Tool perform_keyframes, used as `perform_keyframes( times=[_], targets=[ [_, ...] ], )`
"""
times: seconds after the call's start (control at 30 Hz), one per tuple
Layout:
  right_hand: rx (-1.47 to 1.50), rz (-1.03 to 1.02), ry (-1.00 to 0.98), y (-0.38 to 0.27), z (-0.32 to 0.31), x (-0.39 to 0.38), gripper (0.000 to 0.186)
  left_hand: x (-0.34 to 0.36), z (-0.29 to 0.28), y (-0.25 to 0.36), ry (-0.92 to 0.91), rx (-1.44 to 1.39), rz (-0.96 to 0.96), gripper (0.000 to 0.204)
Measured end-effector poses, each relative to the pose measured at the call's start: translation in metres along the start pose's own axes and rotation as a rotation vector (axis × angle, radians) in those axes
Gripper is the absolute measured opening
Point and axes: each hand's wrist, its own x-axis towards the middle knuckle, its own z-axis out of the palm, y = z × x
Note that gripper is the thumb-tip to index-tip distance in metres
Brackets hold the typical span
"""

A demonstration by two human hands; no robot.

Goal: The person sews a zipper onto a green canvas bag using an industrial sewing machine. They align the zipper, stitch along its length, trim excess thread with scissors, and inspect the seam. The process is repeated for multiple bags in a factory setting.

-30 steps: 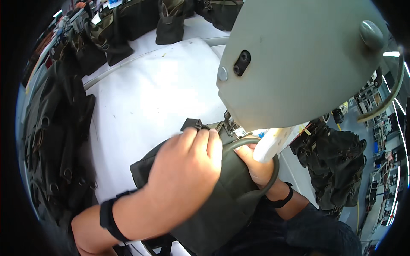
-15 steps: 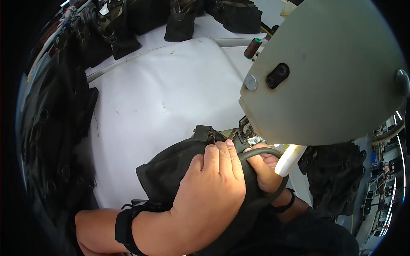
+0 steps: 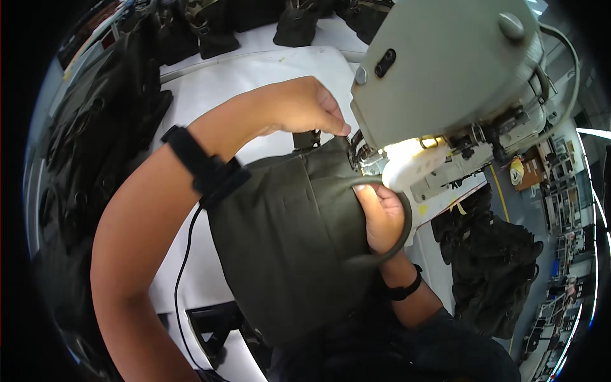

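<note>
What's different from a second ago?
The left hand has moved away from the person, toward the far edge of the bag, with its fingers now pinched there, close beside the sewing machine. More of the bag's broad side shows, no longer covered by that hand. The right hand stayed by the bag's looped handle.

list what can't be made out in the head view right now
In the head view:
Needle tip: too small to tell beneath the sewing machine's head.
Dark bag's underside: hidden by its own upper side.
Bags at the back: tops cut off by the upper edge.
Contents of the far-right racks: too small.
</note>
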Motion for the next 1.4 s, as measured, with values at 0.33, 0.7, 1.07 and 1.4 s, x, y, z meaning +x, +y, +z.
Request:
perform_keyframes(
  times=[0.33, 0.7, 1.07, 1.4],
  targets=[
    [-0.213, -0.196, -0.165, 0.015, -0.018, -0.007, 0.026, -0.018, 0.006, 0.042, 0.0, 0.517, -0.304, 0.032],
    [-0.642, -0.459, 0.045, -0.108, -0.211, -0.031, 0.022, -0.046, 0.046, 0.007, 0.177, 0.058, 0.204, 0.035],
    [-1.228, -0.968, 0.562, -0.308, -0.359, 0.148, 0.046, -0.167, 0.15, 0.082, 0.382, 0.76, 0.146, 0.054],
    [-1.201, -0.212, 0.257, -0.343, -0.363, 0.283, 0.055, -0.162, 0.239, 0.114, 0.715, 0.73, -0.091, 0.078]
  ],
)
